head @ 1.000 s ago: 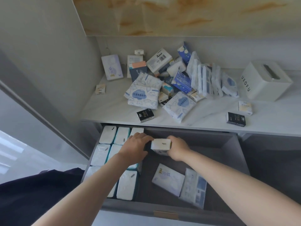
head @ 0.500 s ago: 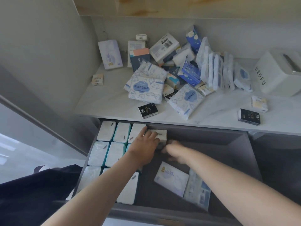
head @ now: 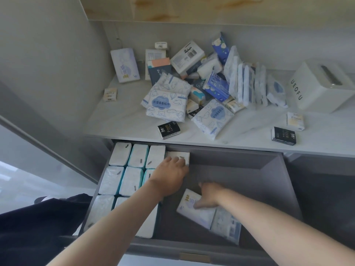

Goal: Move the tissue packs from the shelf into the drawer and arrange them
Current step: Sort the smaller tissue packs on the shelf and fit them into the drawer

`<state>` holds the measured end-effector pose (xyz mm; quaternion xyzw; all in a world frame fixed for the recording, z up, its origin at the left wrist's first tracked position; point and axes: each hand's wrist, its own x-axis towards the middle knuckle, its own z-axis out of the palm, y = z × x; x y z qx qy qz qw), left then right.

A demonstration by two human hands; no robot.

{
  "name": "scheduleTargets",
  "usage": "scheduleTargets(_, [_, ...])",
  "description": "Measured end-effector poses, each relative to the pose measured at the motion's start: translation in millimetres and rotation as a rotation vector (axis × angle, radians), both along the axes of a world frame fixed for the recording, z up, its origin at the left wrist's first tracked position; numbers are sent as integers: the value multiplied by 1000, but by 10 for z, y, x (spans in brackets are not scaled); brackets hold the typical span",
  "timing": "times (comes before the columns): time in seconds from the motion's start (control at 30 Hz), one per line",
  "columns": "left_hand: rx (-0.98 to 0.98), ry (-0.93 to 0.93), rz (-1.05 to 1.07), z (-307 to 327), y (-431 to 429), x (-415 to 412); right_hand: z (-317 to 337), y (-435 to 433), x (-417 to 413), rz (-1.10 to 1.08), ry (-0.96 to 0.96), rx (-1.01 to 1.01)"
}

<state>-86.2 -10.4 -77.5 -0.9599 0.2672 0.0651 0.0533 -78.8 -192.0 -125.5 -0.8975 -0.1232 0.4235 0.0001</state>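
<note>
The grey drawer [head: 276,181] stands pulled out below the marble shelf [head: 123,121]. Several white tissue packs [head: 120,153] stand in rows along its left side. My left hand [head: 170,175] rests its fingers on a white pack [head: 181,155] at the right end of the back row. My right hand [head: 208,194] lies on a flat white-and-purple pack [head: 194,214] on the drawer floor, fingers curled at its edge; whether it grips it is unclear. A second flat pack [head: 227,227] lies beside that one. A heap of mixed tissue packs [head: 192,87] covers the shelf.
A white tissue box marked UEOFU [head: 318,85] stands at the shelf's right. Small black packs [head: 169,129] [head: 283,135] and small cream packs [head: 294,121] [head: 110,94] lie loose on the shelf. A grey wall panel [head: 48,73] rises on the left.
The white pack has gone from my right hand into the back row, and my left hand now presses on it. My right hand has drawn back onto the flat pack on the drawer floor.
</note>
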Motion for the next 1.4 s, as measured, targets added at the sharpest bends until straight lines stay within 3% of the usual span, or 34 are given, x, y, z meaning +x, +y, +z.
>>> scheduleTargets(0.17, [-9, 218, -30, -123, -113, -182, -123, -11, -331, 262, -130, -116])
scheduleTargets(0.33, [-45, 376, 73, -92, -151, -242, -138, 8, -367, 145, -129, -9])
scheduleTargets(0.53, [-106, 517, 257, -132, -342, -175, 82, -273, -163, 77, -286, 195])
scheduleTargets(0.67, [-387, 464, 391, -185, -711, 16, 240, -691, 27, 58, -443, 271])
scheduleTargets(0.87, [-589, 495, 465, -199, -1479, 178, 324, -1379, 185, 93, -662, 32])
scheduleTargets(1.03, [-645, 699, 625, -289, -1815, 248, 252, -1703, 232, -50, -688, -152])
scheduleTargets(1.17, [-757, 875, 739, -322, -1975, 294, 189, -1694, 260, -139, -640, -90])
scheduleTargets(1.3, [-794, 870, 724, -319, -2119, 358, 55, -1710, 262, -236, -366, 23])
scheduleTargets(1.4, [-775, 881, 687, -296, -2165, 409, -38, -1737, 200, -307, -358, 89])
